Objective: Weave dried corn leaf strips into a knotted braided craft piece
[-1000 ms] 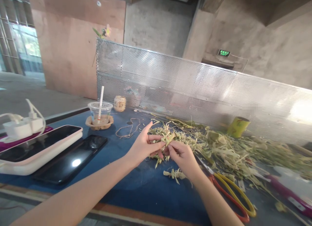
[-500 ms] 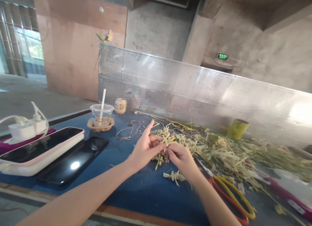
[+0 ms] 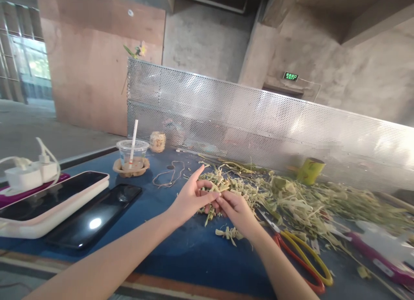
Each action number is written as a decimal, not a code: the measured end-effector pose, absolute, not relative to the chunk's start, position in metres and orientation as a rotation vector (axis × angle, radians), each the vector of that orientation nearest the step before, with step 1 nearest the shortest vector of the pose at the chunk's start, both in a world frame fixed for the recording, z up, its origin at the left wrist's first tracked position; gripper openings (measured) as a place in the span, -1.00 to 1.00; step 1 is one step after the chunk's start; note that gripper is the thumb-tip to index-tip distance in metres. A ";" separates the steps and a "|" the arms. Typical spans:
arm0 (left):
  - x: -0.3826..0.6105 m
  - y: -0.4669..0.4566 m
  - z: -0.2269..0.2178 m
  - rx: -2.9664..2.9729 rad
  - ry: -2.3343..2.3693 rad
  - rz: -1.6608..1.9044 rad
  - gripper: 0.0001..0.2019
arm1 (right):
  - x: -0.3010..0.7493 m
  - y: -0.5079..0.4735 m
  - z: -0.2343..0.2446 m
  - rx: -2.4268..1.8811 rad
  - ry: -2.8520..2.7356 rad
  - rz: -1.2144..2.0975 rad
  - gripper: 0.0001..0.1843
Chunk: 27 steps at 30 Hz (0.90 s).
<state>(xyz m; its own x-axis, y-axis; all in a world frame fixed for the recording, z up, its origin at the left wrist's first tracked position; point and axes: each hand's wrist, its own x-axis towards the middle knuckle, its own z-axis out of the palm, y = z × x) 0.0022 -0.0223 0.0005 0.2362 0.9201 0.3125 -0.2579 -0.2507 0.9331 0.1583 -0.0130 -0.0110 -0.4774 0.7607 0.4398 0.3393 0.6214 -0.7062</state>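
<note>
Both my hands meet over the blue table [image 3: 181, 265], just in front of a heap of pale green leaf strips [image 3: 291, 200]. My left hand [image 3: 190, 198] pinches a small bundle of strips [image 3: 220, 188] with thumb and middle fingers, its index finger stretched out. My right hand [image 3: 237, 209] is closed on the same bundle from the right. A small clump of cut strips [image 3: 229, 233] lies on the table below my right wrist.
Scissors with yellow and red handles [image 3: 302, 259] lie right of my right arm. Two phones [image 3: 93, 216] and a white charger [image 3: 27, 175] sit at left. A plastic cup with a straw [image 3: 132, 155], a string [image 3: 170, 172], a yellow-green cup [image 3: 308, 170] and a perforated metal screen [image 3: 258, 123] stand behind.
The hands stay joined on the bundle, with small finger shifts. The view has moved slightly.
</note>
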 end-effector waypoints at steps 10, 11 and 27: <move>0.000 -0.015 -0.010 1.393 0.769 1.184 -0.09 | 0.158 -0.010 -0.014 -0.820 -2.228 0.423 -0.77; 0.000 -0.015 -0.011 1.399 0.771 1.193 -0.09 | 0.159 -0.009 -0.014 -0.827 -2.239 0.420 -0.77; -0.003 -0.017 0.004 1.310 0.742 1.172 0.00 | 0.166 0.005 -0.021 -0.890 -1.833 1.049 -0.87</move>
<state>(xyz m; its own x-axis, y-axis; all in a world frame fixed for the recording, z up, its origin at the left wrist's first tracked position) -0.0035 -0.0169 0.0036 0.2962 0.9352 0.1940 -0.2244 -0.1293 0.9659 0.1660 0.0049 -0.0212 -0.4095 0.8597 0.3054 0.1719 0.4015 -0.8996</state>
